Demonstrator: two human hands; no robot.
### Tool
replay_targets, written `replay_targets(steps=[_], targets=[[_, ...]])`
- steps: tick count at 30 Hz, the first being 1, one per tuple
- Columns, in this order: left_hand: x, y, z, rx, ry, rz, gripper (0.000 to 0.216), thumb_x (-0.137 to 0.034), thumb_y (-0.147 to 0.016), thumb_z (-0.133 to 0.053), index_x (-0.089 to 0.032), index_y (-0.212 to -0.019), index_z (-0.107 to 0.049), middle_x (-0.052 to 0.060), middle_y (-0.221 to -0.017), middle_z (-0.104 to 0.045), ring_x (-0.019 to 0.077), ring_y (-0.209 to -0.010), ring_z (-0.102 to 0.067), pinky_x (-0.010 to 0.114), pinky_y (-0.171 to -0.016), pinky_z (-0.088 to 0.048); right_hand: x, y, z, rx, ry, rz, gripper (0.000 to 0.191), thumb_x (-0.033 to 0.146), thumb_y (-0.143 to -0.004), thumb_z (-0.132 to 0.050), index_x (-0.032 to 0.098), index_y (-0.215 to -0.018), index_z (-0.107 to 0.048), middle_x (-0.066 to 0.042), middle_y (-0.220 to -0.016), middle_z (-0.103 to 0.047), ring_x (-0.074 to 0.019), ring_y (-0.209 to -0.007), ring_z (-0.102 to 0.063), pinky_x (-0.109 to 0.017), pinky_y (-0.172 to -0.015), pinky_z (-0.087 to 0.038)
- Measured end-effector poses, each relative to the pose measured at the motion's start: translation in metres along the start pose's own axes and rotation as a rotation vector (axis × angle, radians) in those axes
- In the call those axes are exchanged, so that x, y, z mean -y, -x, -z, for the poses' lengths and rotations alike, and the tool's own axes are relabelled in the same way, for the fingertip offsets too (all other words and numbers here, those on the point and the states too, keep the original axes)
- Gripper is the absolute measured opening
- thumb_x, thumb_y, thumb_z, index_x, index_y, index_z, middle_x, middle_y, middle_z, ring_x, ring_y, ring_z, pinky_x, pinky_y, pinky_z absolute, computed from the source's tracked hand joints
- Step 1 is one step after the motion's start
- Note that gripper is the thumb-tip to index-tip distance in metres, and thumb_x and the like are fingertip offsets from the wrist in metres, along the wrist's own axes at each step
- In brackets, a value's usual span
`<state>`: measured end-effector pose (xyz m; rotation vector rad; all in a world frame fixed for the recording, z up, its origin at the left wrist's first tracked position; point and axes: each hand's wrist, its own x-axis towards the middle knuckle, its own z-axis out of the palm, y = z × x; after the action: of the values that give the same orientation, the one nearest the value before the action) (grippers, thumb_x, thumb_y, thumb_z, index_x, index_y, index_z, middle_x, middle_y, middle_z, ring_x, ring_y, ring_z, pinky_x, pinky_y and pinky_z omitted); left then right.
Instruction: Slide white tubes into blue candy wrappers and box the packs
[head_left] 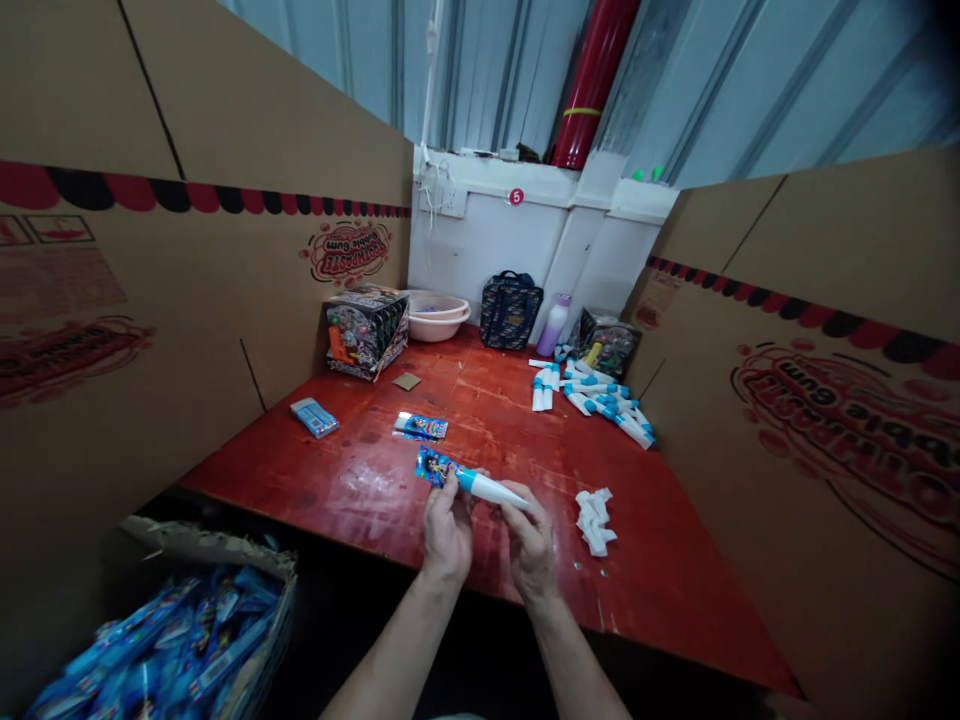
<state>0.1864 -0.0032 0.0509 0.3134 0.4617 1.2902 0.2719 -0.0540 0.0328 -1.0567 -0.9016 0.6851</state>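
Note:
Over the front of the red table, my left hand (448, 530) is closed on a blue printed wrapper (435, 466). My right hand (531, 535) pinches the far end of a white tube (495, 490) with a blue cap. The capped end points left and meets the wrapper at my left fingers; how far it sits inside I cannot tell. Just beyond my hands lie some flat printed wrappers (421, 427). A stack of light blue packets (315, 418) rests farther left. Crumpled white pieces (596, 520) lie to the right of my right hand.
Several white tubes with blue caps (600, 390) are heaped at the back right. Tall cardboard walls (840, 400) flank the table (495, 390). A box of blue packages (281, 600) stands below left. At the back are pink basins (439, 328), a dark bag (511, 312) and a purple bottle (553, 325).

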Motion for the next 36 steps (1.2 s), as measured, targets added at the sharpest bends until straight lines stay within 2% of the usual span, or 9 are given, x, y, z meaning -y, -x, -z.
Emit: replay_targets(steps=[4,7,12,18,21,24,26,30,36], targets=[[-0.003,0.005,-0.001,0.034,-0.033,-0.013,0.021,-0.032,-0.075,-0.067,-0.012,-0.08,-0.067,0.009,-0.077,-0.072,0.0189,-0.074,-0.065,0.028,-0.07,-0.047,-0.005,0.005,0.012,0.029,0.066,-0.035,0.02,0.034,-0.081,-0.061,0.016,-0.088,-0.068,0.0,-0.066,-0.058,-0.0143,-0.061,-0.052,-0.025,-0.057,-0.042],[-0.004,0.009,-0.004,0.089,-0.067,-0.017,0.024,-0.035,-0.08,-0.062,-0.012,-0.084,-0.066,0.01,-0.081,-0.072,0.0205,-0.078,-0.066,0.029,-0.071,-0.046,-0.007,0.008,0.015,0.089,0.181,-0.055,0.021,0.036,-0.08,-0.062,0.016,-0.084,-0.068,0.001,-0.063,-0.056,-0.0131,-0.059,-0.049,-0.024,-0.056,-0.039],[-0.009,0.013,-0.007,0.143,-0.134,-0.047,0.028,-0.039,-0.084,-0.056,-0.013,-0.085,-0.065,0.009,-0.08,-0.071,0.0219,-0.081,-0.066,0.032,-0.076,-0.047,-0.001,0.014,0.009,0.145,0.354,-0.065,0.027,0.039,-0.081,-0.058,0.016,-0.089,-0.069,0.003,-0.058,-0.049,-0.0104,-0.053,-0.041,-0.022,-0.05,-0.033],[-0.006,0.02,-0.005,0.209,-0.184,-0.002,0.032,-0.043,-0.085,-0.052,-0.014,-0.082,-0.065,0.009,-0.08,-0.07,0.0221,-0.078,-0.066,0.032,-0.072,-0.048,0.014,0.015,-0.005,0.125,0.5,-0.002,0.03,0.039,-0.085,-0.053,0.017,-0.094,-0.069,0.002,-0.063,-0.052,-0.012,-0.058,-0.047,-0.021,-0.055,-0.037],[-0.002,0.02,0.002,0.19,-0.233,0.011,0.029,-0.041,-0.083,-0.056,-0.014,-0.084,-0.066,0.009,-0.084,-0.07,0.0222,-0.081,-0.065,0.032,-0.074,-0.048,0.017,0.009,-0.01,0.148,0.482,-0.038,0.031,0.041,-0.084,-0.053,0.017,-0.096,-0.069,0.001,-0.068,-0.056,-0.0126,-0.061,-0.049,-0.021,-0.056,-0.038],[-0.006,0.015,0.008,0.173,-0.267,0.105,0.026,-0.037,-0.077,-0.064,-0.013,-0.087,-0.067,0.01,-0.086,-0.07,0.023,-0.084,-0.065,0.032,-0.075,-0.048,0.016,0.003,-0.009,0.184,0.461,-0.099,0.033,0.044,-0.083,-0.053,0.016,-0.092,-0.068,0.003,-0.064,-0.053,-0.0114,-0.057,-0.046,-0.021,-0.053,-0.035],[-0.015,0.009,0.01,0.145,-0.188,0.155,0.026,-0.037,-0.075,-0.065,-0.014,-0.087,-0.067,0.01,-0.086,-0.071,0.0242,-0.085,-0.065,0.033,-0.076,-0.048,0.013,0.0,-0.007,0.225,0.468,-0.14,0.032,0.045,-0.082,-0.055,0.016,-0.084,-0.067,0.004,-0.059,-0.05,-0.0107,-0.054,-0.044,-0.021,-0.051,-0.033],[-0.028,0.002,0.01,0.113,-0.039,0.117,0.018,-0.032,-0.073,-0.067,-0.017,-0.081,-0.063,0.006,-0.079,-0.071,0.0251,-0.086,-0.066,0.035,-0.078,-0.048,0.0,0.001,-0.008,0.282,0.354,-0.254,0.034,0.049,-0.078,-0.058,0.016,-0.068,-0.06,0.005,-0.051,-0.047,-0.0088,-0.047,-0.039,-0.021,-0.046,-0.029],[-0.003,0.009,0.025,0.109,-0.179,0.19,0.026,-0.038,-0.075,-0.065,-0.012,-0.076,-0.066,0.01,-0.073,-0.07,0.0226,-0.069,-0.066,0.029,-0.061,-0.047,-0.027,0.005,-0.02,0.244,0.1,-0.437,0.046,0.062,-0.071,-0.06,0.018,-0.062,-0.052,0.006,-0.042,-0.042,-0.0072,-0.035,-0.032,-0.021,-0.035,-0.021]])
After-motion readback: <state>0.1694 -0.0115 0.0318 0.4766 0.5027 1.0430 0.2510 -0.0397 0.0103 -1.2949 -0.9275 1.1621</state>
